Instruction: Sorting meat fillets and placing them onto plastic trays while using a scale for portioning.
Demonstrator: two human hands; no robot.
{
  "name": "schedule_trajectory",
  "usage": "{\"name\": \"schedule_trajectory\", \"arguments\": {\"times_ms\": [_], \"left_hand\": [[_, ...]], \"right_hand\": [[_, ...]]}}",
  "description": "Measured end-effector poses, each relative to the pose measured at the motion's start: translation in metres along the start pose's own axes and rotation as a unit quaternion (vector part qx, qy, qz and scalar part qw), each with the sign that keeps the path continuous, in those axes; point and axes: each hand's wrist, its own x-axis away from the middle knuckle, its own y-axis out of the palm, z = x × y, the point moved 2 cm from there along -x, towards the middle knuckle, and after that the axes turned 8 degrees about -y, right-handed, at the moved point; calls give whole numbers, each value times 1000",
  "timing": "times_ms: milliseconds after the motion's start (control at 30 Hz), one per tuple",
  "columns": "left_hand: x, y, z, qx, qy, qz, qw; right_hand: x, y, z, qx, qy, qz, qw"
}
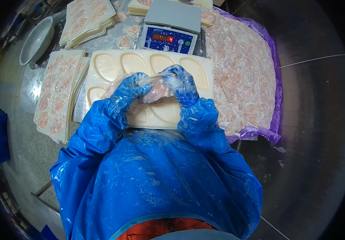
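My left hand [131, 88] and my right hand [182, 85], both in wet blue gloves, grip one piece of pale pink raw meat [157, 91] between them. A whitish strip of it is stretched from hand to hand. Below lies a cream moulding tray [203, 57] with leaf-shaped hollows. The hollows along its far row hold nothing. More raw meat [112, 88] shows beside my left hand, over the tray's middle; my hands hide part of it.
Beyond the tray stands a digital scale [172, 18] with a lit display. To the right, a heap of raw meat pieces [241, 75] lies on purple plastic film [277, 99]. Filled trays are stacked at the left [59, 90] and far left [88, 18], near a grey basin [37, 42].
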Motion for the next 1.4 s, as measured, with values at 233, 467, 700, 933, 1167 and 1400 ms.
{"name": "schedule_trajectory", "arguments": {"times_ms": [233,467,700,933,1167,1400], "left_hand": [[-75,-18,22,-69,122,17,990],[-100,5,15,-735,171,146,639],[-121,-17,-18,-340,93,109,930],[-99,-24,-13,-208,132,18,969],[14,-9,23,-607,250,105,747],[5,-52,-42,-491,154,127,848]], "right_hand": [[-8,-48,75,-119,133,46,983],[-10,-56,102,-144,185,-3,972],[3,-88,38,284,256,-148,912],[0,-46,49,461,-105,-172,864],[2,-1,10,399,-171,-202,878],[-4,54,46,388,-61,-218,893]]}}
